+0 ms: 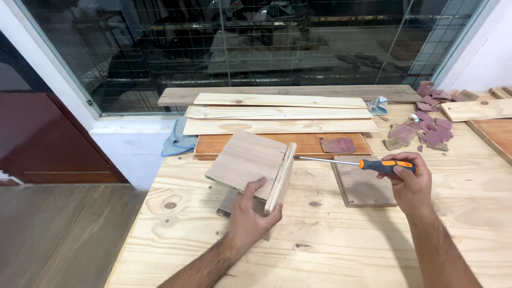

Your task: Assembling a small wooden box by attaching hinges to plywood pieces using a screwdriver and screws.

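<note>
Both forearms are bare, with no sleeves, gloves, rings or watch visible.

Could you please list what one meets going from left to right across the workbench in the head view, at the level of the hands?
Left hand → plywood box piece → screwdriver → right hand, with a flat wooden panel lying under the screwdriver.

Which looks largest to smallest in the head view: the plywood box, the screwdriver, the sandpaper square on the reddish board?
1. Plywood box, held by the left hand; nearest the camera, so partly inflated.
2. Screwdriver, gripped in the right hand.
3. Sandpaper square, farther back.
</note>
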